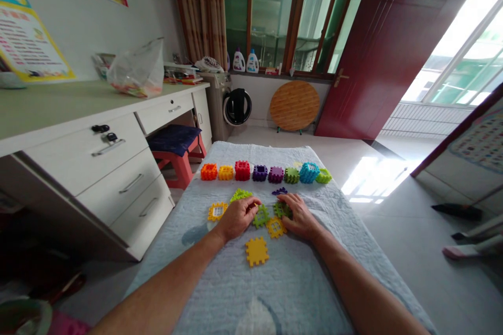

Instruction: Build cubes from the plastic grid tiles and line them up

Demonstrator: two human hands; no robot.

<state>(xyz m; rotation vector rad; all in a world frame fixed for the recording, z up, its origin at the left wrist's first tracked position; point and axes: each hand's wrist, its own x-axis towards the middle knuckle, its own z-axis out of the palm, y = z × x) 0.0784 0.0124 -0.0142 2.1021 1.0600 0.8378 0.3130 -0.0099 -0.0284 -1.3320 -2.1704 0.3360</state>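
My left hand (pixel 237 218) is closed in a pinch beside a light-green openwork tile (pixel 261 216); a thin yellowish edge shows at its fingertips, too small to name. Over a darker green tile (pixel 280 210) curl the fingers of my right hand (pixel 302 218), partly hiding it. Between the hands lies a yellow window tile (pixel 275 227). A solid yellow tile (pixel 257 252) with notched edges sits nearer to me. Left of my left hand is a yellow tile with a white grid (pixel 217 212). Beyond the hands lie a lime-green piece (pixel 240 194) and a purple piece (pixel 280 191).
Interlocking blocks stand in a row across the cloth-covered table (pixel 220 293), among them an orange block (pixel 209 171), a red block (pixel 242 170) and a blue block (pixel 309 172). A white desk (pixel 118 167) and a stool (pixel 175 141) are on the left.
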